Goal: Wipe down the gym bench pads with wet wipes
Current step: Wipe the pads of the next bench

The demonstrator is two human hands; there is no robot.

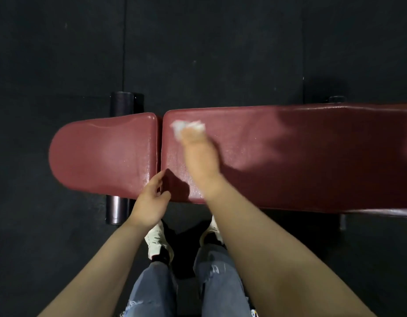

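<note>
One wipe [186, 128] — thin, limp, damp, likely to bunch; best pressed flat under fingers. Pinned by right hand [196, 152] on long pad [289, 156], near the gap; grip blurred, cannot tell. Two red pads — short pad [101, 152] alongside. Left hand [149, 200] relaxed, empty, at near edge. Two shoes below.

The right hand [199, 154] is motion-blurred; its fingers cannot be separated, and its grip on the white wet wipe [186, 128] is indeterminate. The wipe's outline is smeared and partly covered by that hand. The long back pad [312, 156] is cut off by the right picture edge. The bench frame is hidden beneath both pads; only dark roller ends [122, 106] protrude beside the seat pad [101, 154].
</note>
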